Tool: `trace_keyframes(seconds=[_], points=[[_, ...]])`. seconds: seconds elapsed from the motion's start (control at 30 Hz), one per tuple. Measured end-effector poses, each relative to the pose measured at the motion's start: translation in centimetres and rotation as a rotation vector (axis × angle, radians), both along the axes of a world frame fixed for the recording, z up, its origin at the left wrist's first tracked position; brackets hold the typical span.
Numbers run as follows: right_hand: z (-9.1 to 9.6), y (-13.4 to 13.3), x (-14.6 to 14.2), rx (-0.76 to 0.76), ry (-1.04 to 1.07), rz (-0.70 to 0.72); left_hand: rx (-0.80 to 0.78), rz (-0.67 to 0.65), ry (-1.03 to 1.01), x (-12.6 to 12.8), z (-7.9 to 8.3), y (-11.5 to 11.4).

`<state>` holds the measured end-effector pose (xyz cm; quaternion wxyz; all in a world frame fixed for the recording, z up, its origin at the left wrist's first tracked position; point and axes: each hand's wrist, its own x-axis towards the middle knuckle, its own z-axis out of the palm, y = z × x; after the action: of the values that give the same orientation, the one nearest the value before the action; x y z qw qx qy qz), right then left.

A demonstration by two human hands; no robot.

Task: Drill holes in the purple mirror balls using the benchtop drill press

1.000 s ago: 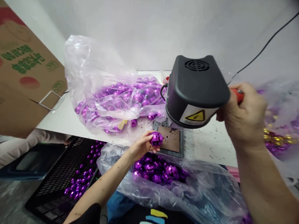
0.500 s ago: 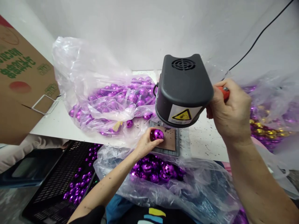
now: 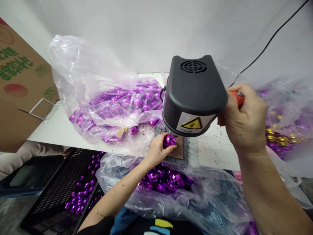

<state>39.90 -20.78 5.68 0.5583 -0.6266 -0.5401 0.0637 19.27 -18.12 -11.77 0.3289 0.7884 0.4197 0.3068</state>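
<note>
My left hand [image 3: 158, 149] grips a small purple mirror ball [image 3: 169, 140] and holds it on the brown base pad [image 3: 180, 150] under the black machine head [image 3: 194, 94]. My right hand [image 3: 244, 119] is closed round the machine's red-tipped lever [image 3: 237, 97] at the head's right side. The head hangs low over the ball and hides the spot where they meet.
A clear bag of purple balls [image 3: 114, 104] lies on the white table [image 3: 49, 130] to the left. Another open bag of purple balls [image 3: 166, 182] sits in my lap. A black crate [image 3: 58, 195] with loose balls is lower left. A cardboard box [image 3: 19, 85] stands far left. Gold and purple balls in plastic [image 3: 283, 133] lie right.
My left hand has pushed the purple ball further right, in under the machine head. My right hand on the lever and the head have come down a little.
</note>
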Motion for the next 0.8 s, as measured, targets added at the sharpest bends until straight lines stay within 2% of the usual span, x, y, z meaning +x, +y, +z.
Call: trace_keyframes(seconds=[0.13, 0.23, 0.37, 0.47, 0.67, 0.8], points=[[0.0, 0.0, 0.0, 0.001, -0.007, -0.009, 0.097, -0.049, 0.064, 0.0, 0.2, -0.1], [0.0, -0.1, 0.0, 0.002, -0.003, -0.009, 0.083, -0.022, 0.036, -0.3, 0.1, -0.2], [0.1, -0.1, -0.1, 0.010, -0.010, 0.015, -0.128, 0.084, -0.082, -1.5, -0.6, 0.2], [0.2, -0.2, -0.1, 0.011, -0.025, 0.014, -0.245, 0.092, -0.124, -2.3, -0.7, 0.5], [0.2, -0.1, -0.1, 0.015, -0.027, 0.010, -0.097, 0.033, 0.025, -1.8, 0.3, 0.1], [0.2, -0.2, -0.1, 0.008, -0.014, 0.025, 0.037, 0.027, 0.100, -1.1, 0.2, -0.3]])
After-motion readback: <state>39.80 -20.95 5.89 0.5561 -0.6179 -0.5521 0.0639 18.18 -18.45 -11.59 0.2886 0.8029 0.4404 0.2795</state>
